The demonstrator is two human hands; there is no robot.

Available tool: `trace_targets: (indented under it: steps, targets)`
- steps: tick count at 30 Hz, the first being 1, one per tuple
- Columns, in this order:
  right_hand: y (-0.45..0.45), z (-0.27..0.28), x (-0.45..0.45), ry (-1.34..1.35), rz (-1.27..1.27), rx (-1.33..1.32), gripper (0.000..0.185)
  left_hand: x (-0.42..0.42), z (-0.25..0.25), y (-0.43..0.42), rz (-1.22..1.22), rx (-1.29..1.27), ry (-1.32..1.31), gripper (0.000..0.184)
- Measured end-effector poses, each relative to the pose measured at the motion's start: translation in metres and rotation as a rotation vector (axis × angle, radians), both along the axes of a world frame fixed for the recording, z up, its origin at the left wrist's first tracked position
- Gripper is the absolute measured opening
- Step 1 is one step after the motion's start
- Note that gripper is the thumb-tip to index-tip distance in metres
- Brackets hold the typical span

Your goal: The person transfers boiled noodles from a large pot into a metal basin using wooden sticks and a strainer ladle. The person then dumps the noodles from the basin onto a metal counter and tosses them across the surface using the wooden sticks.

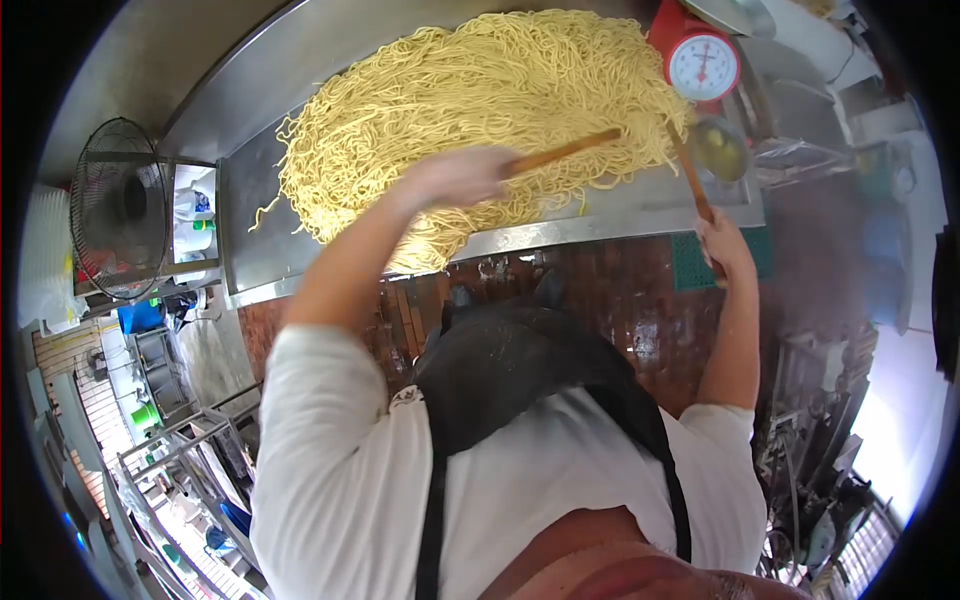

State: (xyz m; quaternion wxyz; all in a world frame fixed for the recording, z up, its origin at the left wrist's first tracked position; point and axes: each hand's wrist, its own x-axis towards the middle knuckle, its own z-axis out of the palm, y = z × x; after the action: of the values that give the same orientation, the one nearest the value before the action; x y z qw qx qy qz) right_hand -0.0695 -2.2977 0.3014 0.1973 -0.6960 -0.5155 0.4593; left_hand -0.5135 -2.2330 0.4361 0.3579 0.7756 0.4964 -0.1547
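A broad heap of long yellow noodles lies spread over a steel worktop. My left hand, somewhat blurred, reaches over the noodles and is closed round one end of a wooden stick. That stick points right, above the heap. My right hand grips a second wooden stick near its lower end. Its far tip meets the right edge of the noodles. Beside this stick stands a metal bowl with yellowish contents I cannot make out.
A red dial scale stands at the back right, against the noodles. To the left is a wire-caged fan. Under the worktop's front edge, a green perforated crate or mat shows above the reddish, wet-looking floor.
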Motion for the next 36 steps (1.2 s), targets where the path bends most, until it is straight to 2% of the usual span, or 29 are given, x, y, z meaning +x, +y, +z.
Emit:
trace_targets:
  steps: [1,2,3,4,7,9,10,11,12,14,16,17,18,19,20,22,23,24,25,26,27,28,29,30,32,33,34,35,36]
  targets:
    - [-0.016,-0.004,0.016,-0.120,0.115,0.157,0.035,-0.034,0.061,-0.029,0.086,0.007,0.066,0.062]
    - [-0.033,0.050,0.003,-0.192,0.128,0.002,0.032,-0.060,0.111,-0.048,0.310,-0.176,0.237,0.064]
    - [-0.050,0.115,-0.008,-0.264,0.141,-0.154,0.030,-0.104,0.130,-0.078,0.313,0.000,0.226,0.061]
    - [-0.069,0.129,0.004,-0.310,0.233,-0.033,0.031,-0.127,0.149,-0.096,0.438,-0.043,0.321,0.063]
    - [-0.070,0.191,-0.010,-0.284,0.306,-0.006,0.034,-0.190,0.074,-0.138,0.341,0.174,0.287,0.066]
    - [-0.055,0.209,-0.034,-0.252,0.376,0.038,0.034,-0.143,0.022,-0.103,0.463,0.031,0.184,0.068]
    - [-0.040,0.206,-0.049,-0.241,0.382,0.037,0.033,-0.114,-0.002,-0.076,0.446,-0.026,0.149,0.062]
    - [-0.023,0.199,-0.065,-0.229,0.390,0.037,0.032,-0.078,-0.009,-0.058,0.476,0.065,-0.002,0.053]
    - [-0.011,0.193,-0.080,-0.214,0.403,0.035,0.030,-0.069,-0.071,-0.029,0.356,0.138,-0.012,0.051]
    - [0.011,0.186,-0.097,-0.277,0.508,0.106,0.029,-0.052,-0.073,-0.007,0.229,0.061,-0.019,0.058]
    - [0.015,0.192,-0.105,-0.317,0.601,0.086,0.028,-0.121,-0.039,-0.047,0.171,0.291,-0.191,0.061]
    - [0.012,0.207,-0.105,-0.326,0.643,0.043,0.028,-0.154,0.010,-0.065,0.279,0.096,-0.083,0.064]
    - [0.009,0.216,-0.105,-0.334,0.680,0.003,0.028,-0.164,0.079,-0.084,0.563,-0.239,0.133,0.063]
    - [0.003,0.214,-0.105,-0.361,0.652,-0.078,0.029,-0.213,0.083,-0.119,0.507,-0.050,0.024,0.062]
    - [0.005,0.202,-0.110,-0.301,0.644,-0.072,0.029,-0.223,0.112,-0.143,0.594,-0.017,0.030,0.060]
    - [-0.004,0.147,-0.126,-0.188,0.638,-0.067,0.031,-0.230,0.092,-0.165,0.542,0.015,0.166,0.060]
    - [-0.002,0.078,-0.137,-0.005,0.616,0.008,0.036,-0.236,0.069,-0.177,0.525,0.033,0.231,0.060]
    - [0.006,0.040,-0.179,0.013,0.522,-0.011,0.037,-0.227,0.025,-0.165,0.561,0.048,0.196,0.061]
    - [0.013,0.002,-0.221,0.034,0.426,-0.024,0.038,-0.227,-0.035,-0.153,0.565,0.224,-0.008,0.057]
    - [0.027,-0.022,-0.263,0.029,0.526,0.198,0.036,-0.202,-0.055,-0.115,0.672,0.022,0.021,0.048]
    - [0.048,-0.056,-0.298,0.271,0.454,0.000,0.025,-0.184,-0.083,-0.091,0.659,0.128,-0.194,0.043]
    - [0.051,-0.036,-0.316,0.353,0.399,-0.018,0.023,-0.180,-0.129,-0.075,0.603,0.297,-0.435,0.048]
    - [0.053,-0.001,-0.329,0.436,0.340,-0.046,0.022,-0.150,-0.080,-0.067,0.904,-0.115,-0.517,0.056]
    - [0.051,0.018,-0.333,0.515,0.283,-0.084,0.020,-0.153,-0.081,-0.080,0.944,-0.114,-0.595,0.058]
    - [0.041,0.021,-0.307,0.210,0.363,-0.004,0.031,-0.173,-0.082,-0.106,1.017,-0.098,-0.746,0.061]
    - [0.034,0.024,-0.299,0.060,0.397,0.044,0.037,-0.178,-0.093,-0.116,1.078,-0.126,-0.724,0.062]
    - [0.024,0.002,-0.304,0.095,0.368,0.069,0.034,-0.183,-0.116,-0.121,1.085,-0.175,-0.800,0.058]
    - [0.008,-0.040,-0.312,0.129,0.340,0.087,0.032,-0.175,-0.132,-0.111,1.032,-0.079,-0.703,0.059]
    - [0.016,-0.025,-0.327,0.128,0.342,0.092,0.033,-0.157,-0.123,-0.088,0.991,-0.035,-0.638,0.057]
